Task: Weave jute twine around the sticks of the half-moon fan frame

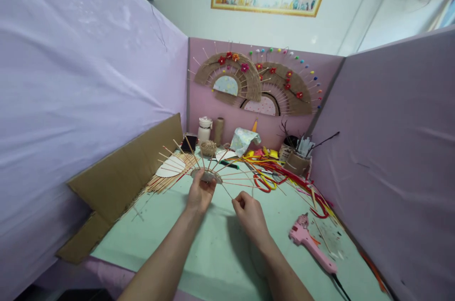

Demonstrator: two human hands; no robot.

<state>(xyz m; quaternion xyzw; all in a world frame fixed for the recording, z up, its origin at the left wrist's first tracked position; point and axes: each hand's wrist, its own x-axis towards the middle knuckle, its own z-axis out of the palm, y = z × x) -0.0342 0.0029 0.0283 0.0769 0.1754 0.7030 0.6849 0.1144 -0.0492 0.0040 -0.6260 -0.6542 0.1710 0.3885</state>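
Note:
Near the middle of the table, my left hand grips a small half-round base from below, fingers closed on its edge. Thin wooden sticks fan out from that base to the left, back and right. A thin twine runs from the base's right end to my right hand, which pinches it between thumb and fingers. The twine's loose part hangs faintly below my right hand.
A pink glue gun lies at the right. Scissors, coloured stems, a twine ball and a white bottle stand or lie behind. Loose sticks and a cardboard sheet are left. Fan decorations hang behind.

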